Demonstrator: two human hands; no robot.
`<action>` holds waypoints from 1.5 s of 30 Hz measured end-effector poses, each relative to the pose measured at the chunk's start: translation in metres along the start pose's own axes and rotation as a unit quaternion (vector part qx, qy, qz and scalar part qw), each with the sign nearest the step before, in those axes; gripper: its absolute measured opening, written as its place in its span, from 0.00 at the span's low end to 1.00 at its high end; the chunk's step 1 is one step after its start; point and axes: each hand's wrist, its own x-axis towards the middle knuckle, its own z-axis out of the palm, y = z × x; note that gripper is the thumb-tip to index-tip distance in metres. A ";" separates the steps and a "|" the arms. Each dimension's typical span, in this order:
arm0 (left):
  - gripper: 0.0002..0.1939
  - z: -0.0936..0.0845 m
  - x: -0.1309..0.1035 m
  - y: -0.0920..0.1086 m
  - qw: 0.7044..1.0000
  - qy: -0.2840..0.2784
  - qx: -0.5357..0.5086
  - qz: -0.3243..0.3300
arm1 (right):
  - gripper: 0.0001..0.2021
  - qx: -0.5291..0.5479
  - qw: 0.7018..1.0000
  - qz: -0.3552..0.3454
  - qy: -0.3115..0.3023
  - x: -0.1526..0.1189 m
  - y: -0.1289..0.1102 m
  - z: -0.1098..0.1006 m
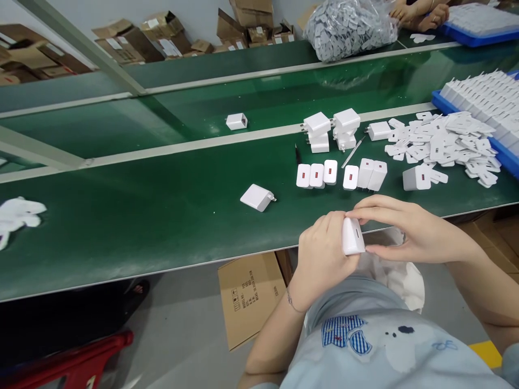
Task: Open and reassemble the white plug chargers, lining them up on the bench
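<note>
At the near edge of the bench, my left hand (324, 254) is wrapped round a white charger (352, 236), its end face with a slot turned to the right. My right hand (399, 227) reaches it from the other side, fingertips at the top edge and thumb at the lower corner. Just beyond my hands several chargers stand in a row, among them a charger with a red port (330, 172). One charger (258, 198) lies on its side to the left, prongs pointing right. Stacked chargers (317, 124) sit behind the row, near a thin metal tool (352, 152).
A heap of flat white pieces (441, 141) lies at right beside a blue tray (503, 156) of white parts. A conveyor belt (182, 119) runs behind the bench, carrying one charger (236, 121). Across it are a clear bag (351, 29) and another person's hands (421, 13).
</note>
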 end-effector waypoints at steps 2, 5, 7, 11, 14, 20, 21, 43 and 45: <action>0.09 -0.001 0.001 0.001 1.000 -0.004 -0.004 0.000 | 0.25 -0.011 1.000 -0.005 0.000 0.000 0.000 -0.001; 0.09 -0.001 0.001 0.003 1.000 -0.010 -0.003 -0.004 | 0.25 -0.020 1.000 -0.010 -0.009 -0.001 0.000 -0.002; 0.09 -0.001 0.001 0.004 1.000 -0.026 -0.002 -0.011 | 0.24 -0.029 0.999 -0.004 -0.021 -0.001 -0.001 -0.004; 0.07 0.000 0.000 0.005 0.998 -0.052 0.009 -0.016 | 0.23 -0.042 0.998 0.007 -0.039 -0.002 0.000 -0.006; 0.08 0.000 0.000 0.006 0.998 -0.060 0.017 -0.015 | 0.23 -0.045 0.998 0.008 -0.045 -0.002 0.000 -0.006; 0.07 -0.002 0.000 0.007 0.996 -0.074 0.038 -0.023 | 0.22 -0.036 0.998 0.006 -0.054 -0.002 0.002 -0.005; 0.07 -0.002 0.000 0.007 0.996 -0.079 0.041 -0.024 | 0.22 -0.035 0.998 -0.001 -0.059 -0.001 0.003 -0.005; 0.05 0.000 0.000 0.000 0.989 -0.117 -0.036 -0.089 | 0.18 -0.099 0.987 -0.096 -0.080 0.013 0.015 -0.006; 0.07 -0.001 0.001 -0.004 0.986 -0.105 -0.070 -0.105 | 0.19 -0.123 0.986 -0.076 -0.084 0.016 0.012 -0.014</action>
